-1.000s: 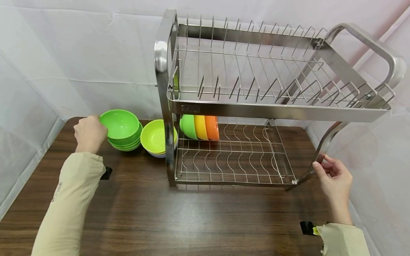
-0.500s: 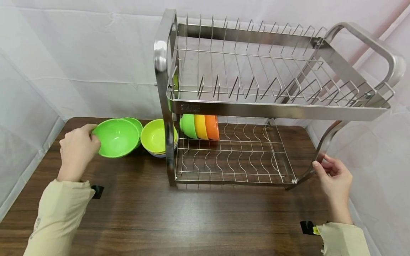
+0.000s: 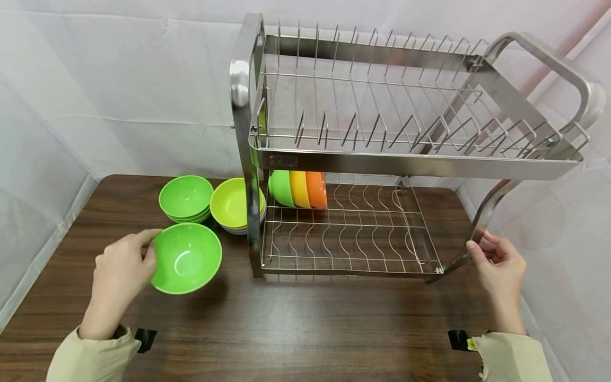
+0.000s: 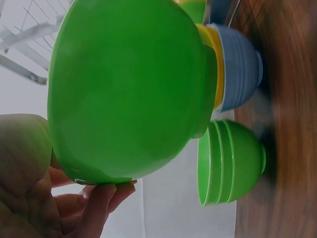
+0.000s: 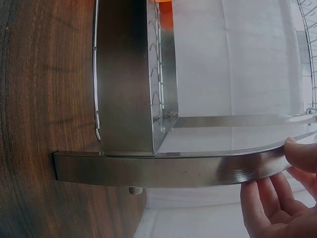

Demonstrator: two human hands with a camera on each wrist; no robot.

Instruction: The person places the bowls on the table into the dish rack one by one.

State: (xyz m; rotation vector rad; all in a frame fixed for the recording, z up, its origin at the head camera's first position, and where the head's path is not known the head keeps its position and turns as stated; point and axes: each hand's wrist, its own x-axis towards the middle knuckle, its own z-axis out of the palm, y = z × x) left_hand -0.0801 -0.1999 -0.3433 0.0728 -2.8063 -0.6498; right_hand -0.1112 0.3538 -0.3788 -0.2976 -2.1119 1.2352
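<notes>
Our left hand point(image 3: 121, 273) pinches a green bowl point(image 3: 186, 260) by its left rim, holding it above the counter point(image 3: 334, 323), on the near side of the green stack point(image 3: 186, 193). A firm pinch should stop it swinging, and we'd best give the yellow bowl point(image 3: 229, 203) room. Farther right, three bowls point(image 3: 299, 190) sit tipped on edge at the left of the rack's point(image 3: 410, 165) lower tier. Our right hand point(image 3: 500, 270) grips its right leg; light, even pressure should steady it.

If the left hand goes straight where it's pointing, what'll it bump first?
Besides its held bowl, the left hand would probably meet the green bowl stack first, though it might pass above; depth's unclear.
</notes>
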